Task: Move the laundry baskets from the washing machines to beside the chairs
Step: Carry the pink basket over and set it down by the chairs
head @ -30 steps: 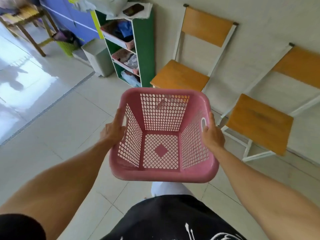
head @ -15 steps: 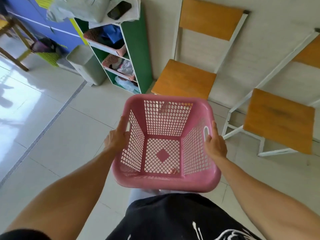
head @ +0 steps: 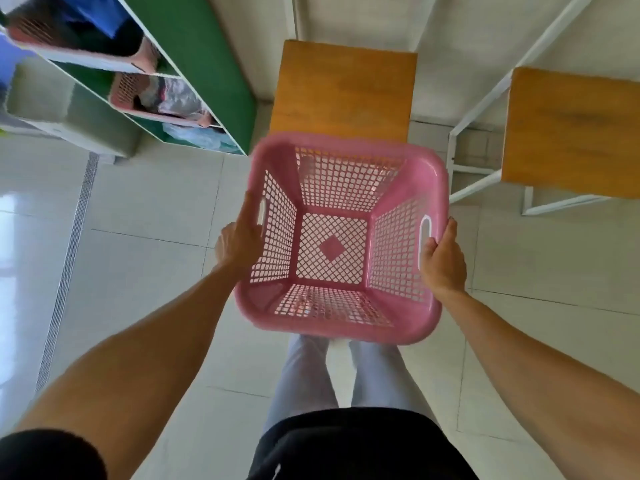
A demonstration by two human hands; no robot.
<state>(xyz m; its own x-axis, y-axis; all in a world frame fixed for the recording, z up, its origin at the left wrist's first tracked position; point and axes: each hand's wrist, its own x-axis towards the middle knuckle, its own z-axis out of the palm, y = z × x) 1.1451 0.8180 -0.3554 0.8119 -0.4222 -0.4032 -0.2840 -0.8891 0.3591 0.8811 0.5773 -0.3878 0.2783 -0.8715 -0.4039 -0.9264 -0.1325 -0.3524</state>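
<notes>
An empty pink mesh laundry basket [head: 273, 299] is held in the air over the tiled floor, right in front of me. My left hand [head: 239, 244] grips its left rim by the handle slot. My right hand [head: 441, 259] grips the right rim beside the other handle slot. Just beyond the basket stands a wooden-seated chair [head: 343, 88] with a white frame. A second such chair [head: 571, 129] stands to the right of it. The basket's far edge overlaps the first chair's front edge in view.
A green shelf unit [head: 204, 64] with pink baskets of clothes stands left of the first chair, against the wall. A grey bin [head: 62, 109] sits further left. A floor drain strip [head: 69, 251] runs along the left. My legs are below the basket.
I have stepped closer to the chairs and the view has tilted down. The basket, still in both hands, now sits right before the first chair's seat.
</notes>
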